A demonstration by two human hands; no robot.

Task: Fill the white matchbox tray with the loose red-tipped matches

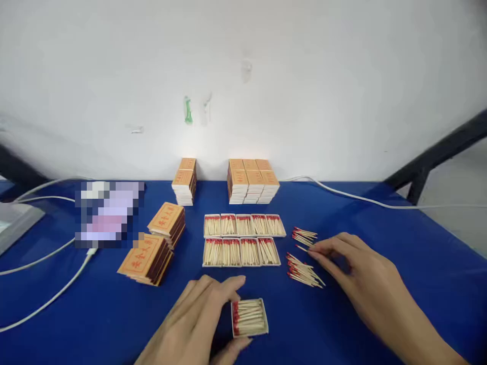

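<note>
Nearest us, bottom centre of the head view, our left hand (198,324) steadies an open match tray (249,318) on the blue tablecloth (380,223). Fingers lie along the tray's left edge, thumb curls under its near corner; a loose brace, not a full grip. Inside, matches lie flat w/ red heads pointing left, and the tray looks nearly full.

To the right, our right hand (355,266) reaches left w/ fingertips pinched at a single match (301,248). It sits between two loose piles: a small upper pile (304,235) and a bigger lower pile (303,272). We can't tell if the match is lifted or only touched.

Beyond the tray, approx centre, two rows of filled trays (243,238) sit side by side, five behind and four in front, heads toward the wall.

Left of those lie two slanted stacks of orange box sleeves (152,248). At the back, by the white wall (243,76), stand two neat piles of boxes (232,180). White cables (45,299) run over the cloth on the left; a blurred-out item sits near them.

Our read: we're mid-fill, topping up the near tray from the loose matches. Next move prob needs a clean pinch, heads turned left to match, then laid in flat while the left hand keeps the tray from sliding.
</note>
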